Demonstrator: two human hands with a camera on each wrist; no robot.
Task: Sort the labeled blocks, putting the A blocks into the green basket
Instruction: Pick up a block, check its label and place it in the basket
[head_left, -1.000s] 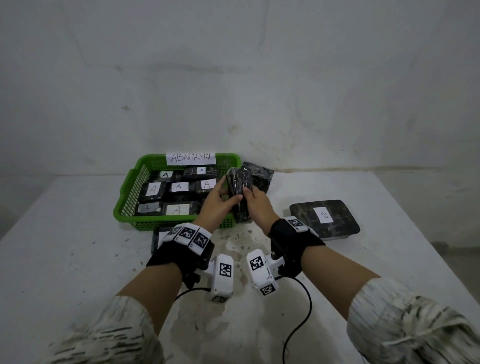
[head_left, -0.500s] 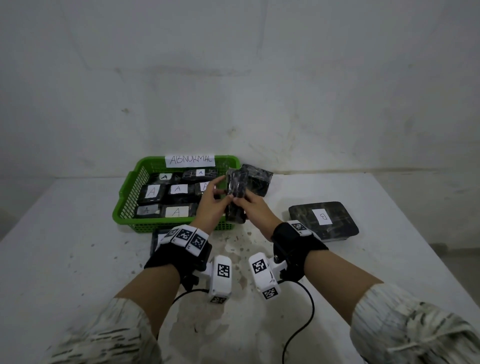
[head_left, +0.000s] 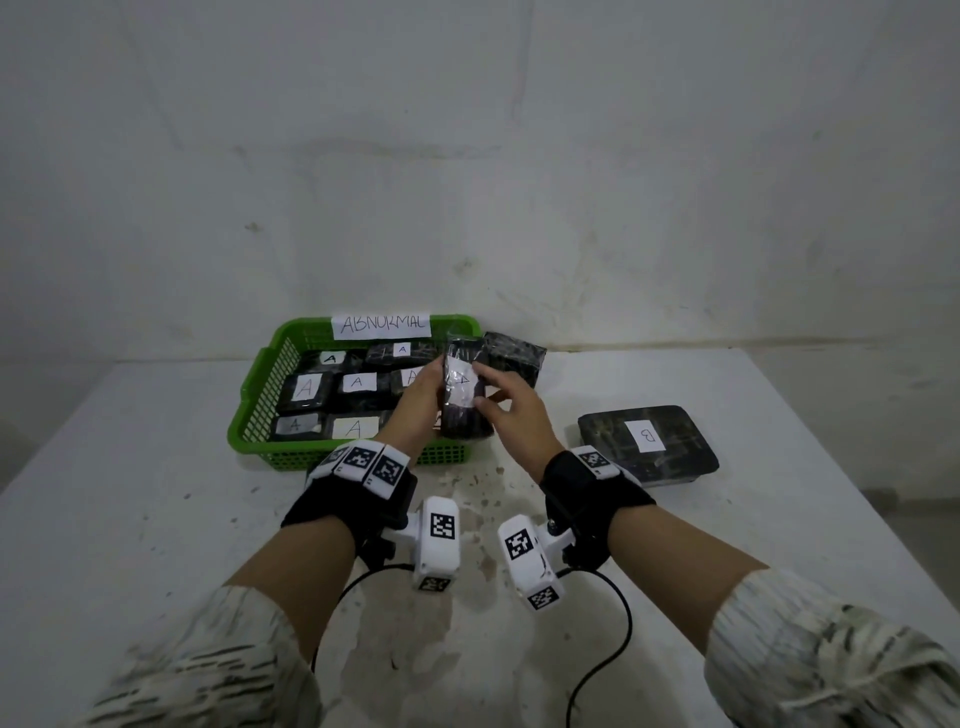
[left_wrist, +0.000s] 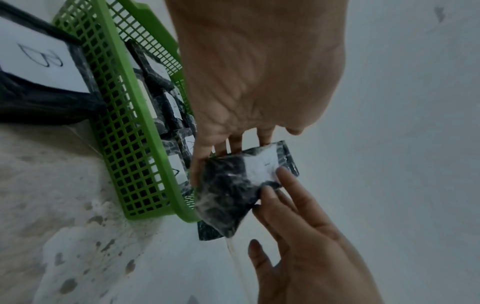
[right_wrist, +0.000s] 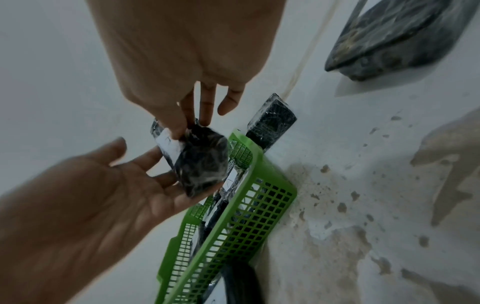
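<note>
A block (head_left: 464, 392) over basket (head_left: 260, 395) R edge

A white, stained table (head_left: 675, 545) bears the green basket (head_left: 260, 431) and a B block (head_left: 649, 441).

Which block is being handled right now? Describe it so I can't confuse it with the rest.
Find the green basket tagged ABNORMAL at the table's back. At its right front corner, a dark wrapped block stands on end between the left hand and right hand. Unlike the A blocks lying flat inside, it is raised, its white label facing the camera.
</note>
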